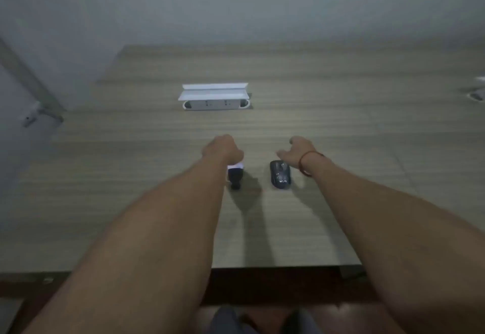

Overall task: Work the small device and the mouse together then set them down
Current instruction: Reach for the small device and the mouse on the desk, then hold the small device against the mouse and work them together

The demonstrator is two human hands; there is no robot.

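The small device [235, 177], black with a white far end, lies on the wooden table [341, 129] just left of centre. My left hand [222, 149] is curled knuckles-up over its white end, which is tucked under the palm; the fingers are hidden. A dark grey mouse [280, 177] with pale lettering rests flat on the table a short way to the right of the device. My right hand [298, 150], with a red string at the wrist, hovers just beyond and right of the mouse, fingers spread, not touching it.
A white socket box with a raised lid [215, 97] is set into the table beyond both hands. Another fitting [476, 94] shows at the far right edge. The table's near edge [275, 268] runs above my knees. A grey wall stands behind.
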